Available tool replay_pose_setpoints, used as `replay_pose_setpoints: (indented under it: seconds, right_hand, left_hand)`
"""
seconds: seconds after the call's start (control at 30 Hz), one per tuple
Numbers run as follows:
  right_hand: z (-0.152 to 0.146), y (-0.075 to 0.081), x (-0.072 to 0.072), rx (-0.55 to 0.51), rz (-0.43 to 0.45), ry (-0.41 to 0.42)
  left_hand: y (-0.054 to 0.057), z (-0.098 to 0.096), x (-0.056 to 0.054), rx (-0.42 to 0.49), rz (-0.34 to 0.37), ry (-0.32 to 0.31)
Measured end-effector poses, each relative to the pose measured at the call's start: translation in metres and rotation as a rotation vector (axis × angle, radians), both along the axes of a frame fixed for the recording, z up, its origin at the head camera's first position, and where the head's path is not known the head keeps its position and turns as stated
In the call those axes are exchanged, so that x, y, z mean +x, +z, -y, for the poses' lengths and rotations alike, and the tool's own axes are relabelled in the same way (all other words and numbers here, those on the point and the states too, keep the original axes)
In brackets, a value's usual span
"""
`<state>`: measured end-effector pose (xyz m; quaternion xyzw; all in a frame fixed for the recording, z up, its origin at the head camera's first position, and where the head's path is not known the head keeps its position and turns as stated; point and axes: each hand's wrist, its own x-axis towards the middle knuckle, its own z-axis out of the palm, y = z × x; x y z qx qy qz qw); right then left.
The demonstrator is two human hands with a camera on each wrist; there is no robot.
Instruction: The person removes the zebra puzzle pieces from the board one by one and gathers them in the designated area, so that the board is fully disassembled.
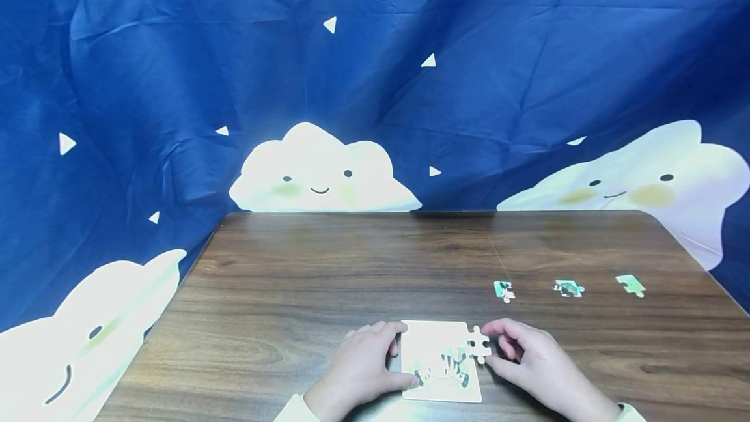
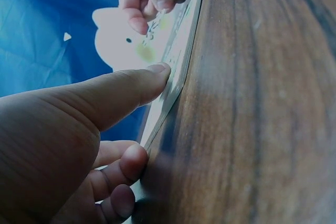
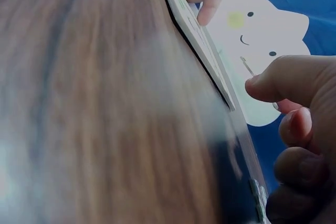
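Observation:
A pale square puzzle board (image 1: 430, 338) lies on the table, with a striped animal picture across its lower part. My left hand (image 1: 364, 365) grips its left side, the thumb on top near the lower left and a forefinger at the upper left corner. Between thumb and forefinger, my right hand (image 1: 536, 360) pinches a white-looking jigsaw piece (image 1: 478, 345) at the board's right edge. In the right wrist view, that jigsaw piece (image 3: 247, 66) appears thin and edge-on, raised off the table. The left thumb (image 2: 149, 80) presses the board's face in the left wrist view.
Farther back on the right of the brown wooden table (image 1: 351, 266) lie three loose pieces: a left one (image 1: 502, 290), a middle one (image 1: 568, 288) and a green one (image 1: 631, 285). Behind the table hangs a blue cloth (image 1: 375, 83) printed with clouds.

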<state>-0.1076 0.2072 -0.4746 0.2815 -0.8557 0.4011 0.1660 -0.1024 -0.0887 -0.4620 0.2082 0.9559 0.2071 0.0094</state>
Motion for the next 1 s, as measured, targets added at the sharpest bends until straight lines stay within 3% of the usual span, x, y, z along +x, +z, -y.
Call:
replay_pose_setpoints:
  seconds: [0.37, 0.8, 1.0]
  right_hand:
    - [-0.017, -0.004, -0.002, 0.006, 0.006, -0.02]
    - [-0.04, -0.004, -0.011, 0.056, 0.129, -0.005]
    - [-0.05, -0.001, -0.013, 0.097, 0.173, -0.04]
  left_hand:
    - [0.002, -0.001, 0.001, 0.007, 0.017, -0.005]
    - [0.0, 0.001, 0.0, 0.022, 0.012, -0.009]
    - [0.0, 0.0, 0.0, 0.023, 0.02, -0.012]
